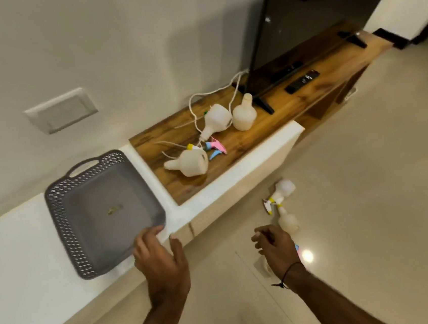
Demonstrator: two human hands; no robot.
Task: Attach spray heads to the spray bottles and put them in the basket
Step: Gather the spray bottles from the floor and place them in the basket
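Observation:
A grey perforated basket (64, 230) sits on the white ledge, with only a small speck on its floor. My left hand (159, 257) touches the basket's near corner with relaxed fingers. On the wooden top lie three white bottles (190, 161) (216, 120) (243, 114), with pink and blue spray heads (215, 148) between them. Two more bottles (285, 188) (289, 222) lie on the floor, yellow-collared heads between them. My right hand (274, 242) hovers over the floor near them, loosely curled and holding nothing.
A flat TV (324, 18) stands on the wooden unit (294, 106), with a remote (302, 81) beside its foot and a white cable (208, 93) running along the wall. A wall socket plate (61, 110) is above the ledge. Glossy floor tiles (383, 197) spread to the right.

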